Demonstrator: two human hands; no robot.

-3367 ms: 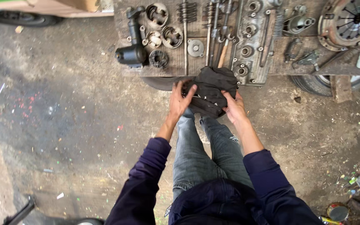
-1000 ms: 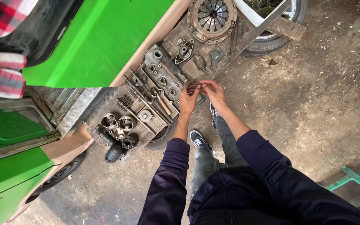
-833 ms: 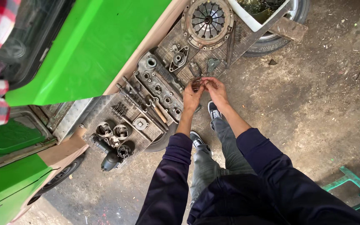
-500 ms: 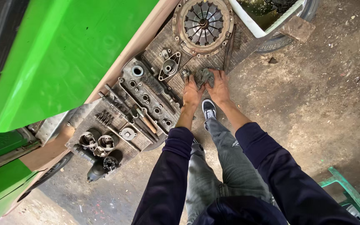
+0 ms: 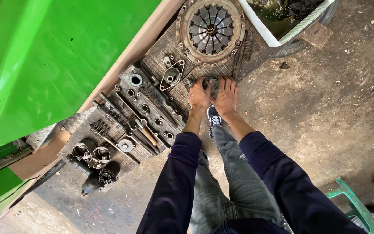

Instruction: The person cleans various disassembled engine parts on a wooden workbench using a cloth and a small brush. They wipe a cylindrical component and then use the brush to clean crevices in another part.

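Car workshop — engine parts (image 5: 152, 108), green car (image 5: 44, 65).

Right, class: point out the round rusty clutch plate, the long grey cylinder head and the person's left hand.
round rusty clutch plate (image 5: 211, 29), head view, on its central spring fingers.
long grey cylinder head (image 5: 146, 106), head view, on its flat middle face.
left hand (image 5: 199, 96), head view, on the back of the hand.

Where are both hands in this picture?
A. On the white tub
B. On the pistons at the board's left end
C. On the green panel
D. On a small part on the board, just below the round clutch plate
D: both hands, left and right, rest on a small dark part on the board, below the clutch plate.
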